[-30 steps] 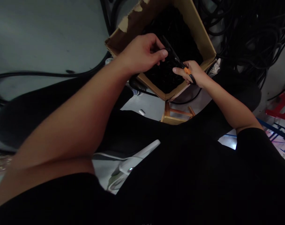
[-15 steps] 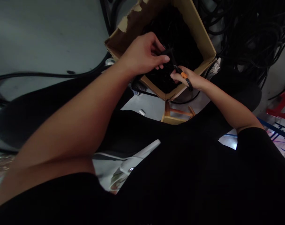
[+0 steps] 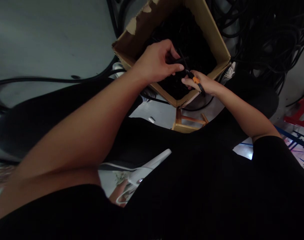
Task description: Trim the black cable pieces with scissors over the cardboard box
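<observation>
My left hand (image 3: 164, 61) is closed, thumb against fingers, on a small dark piece (image 3: 178, 61) whose kind I cannot make out. It hangs over the open cardboard box (image 3: 164, 94), which holds a mass of black pieces (image 3: 192, 36). Close by on the right, my right hand (image 3: 200, 81) is wrapped round scissors (image 3: 197, 81) with black and orange handles. Their thin dark blades point up and left, meeting the dark piece by my left fingertips. Against the black contents, the exact contact between blades and piece is hard to see.
Coiled black cables (image 3: 264, 36) pile up at the upper right. A black cable (image 3: 54, 80) runs across the grey floor at left. Below the box stands a wooden stool (image 3: 185, 127). A red plastic object (image 3: 299, 115) is at the right edge, and my dark-clothed legs flank the box.
My left hand has moved slightly right and down with the dark piece, closer to the scissors. The right hand has stayed nearly in place; the blades look more spread.
</observation>
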A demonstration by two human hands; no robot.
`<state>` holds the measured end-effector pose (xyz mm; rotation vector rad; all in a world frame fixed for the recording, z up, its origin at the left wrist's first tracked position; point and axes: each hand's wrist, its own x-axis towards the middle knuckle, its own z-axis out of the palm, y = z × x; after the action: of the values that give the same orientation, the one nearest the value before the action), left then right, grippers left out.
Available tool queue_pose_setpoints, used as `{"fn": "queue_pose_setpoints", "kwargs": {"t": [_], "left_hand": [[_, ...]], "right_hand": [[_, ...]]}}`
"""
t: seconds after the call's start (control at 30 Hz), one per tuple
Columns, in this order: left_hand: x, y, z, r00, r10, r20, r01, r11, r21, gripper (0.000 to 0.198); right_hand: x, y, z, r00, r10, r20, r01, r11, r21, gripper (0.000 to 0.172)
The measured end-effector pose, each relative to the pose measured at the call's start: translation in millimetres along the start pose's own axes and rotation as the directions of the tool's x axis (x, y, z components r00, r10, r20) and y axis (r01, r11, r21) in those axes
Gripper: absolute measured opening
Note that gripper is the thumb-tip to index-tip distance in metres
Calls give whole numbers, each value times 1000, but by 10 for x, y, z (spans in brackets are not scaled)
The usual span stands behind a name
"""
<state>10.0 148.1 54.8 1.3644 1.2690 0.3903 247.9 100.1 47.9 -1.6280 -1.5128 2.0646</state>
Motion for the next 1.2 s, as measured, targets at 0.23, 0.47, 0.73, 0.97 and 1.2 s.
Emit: {"fn": "queue_pose_setpoints", "kwargs": {"t": [0.23,0.47,0.73,0.97,1.2], "left_hand": [[13,-24,-14,997,31,-73,-22,992,121,36],[15,-55,-14,999,25,-43,-23,999,30,27],[6,-75,48,999,44,0,-44,999,-23,26],[17,-29,30,998,15,-63,-16,1000,-10,33],[9,-60,5,999,51,11,-51,998,-41,27]], "right_hand": [[-30,-11,4,996,54,-73,-54,999,9,77],[-75,-95,2,996,67,-57,-66,997,30,74],[-22,-25,46,996,35,-77,-33,999,23,75],[-132,-41,36,996,30,-89,-32,999,-24,79],[-91,-98,-7,997,9,-73,-11,999,-30,74]]}}
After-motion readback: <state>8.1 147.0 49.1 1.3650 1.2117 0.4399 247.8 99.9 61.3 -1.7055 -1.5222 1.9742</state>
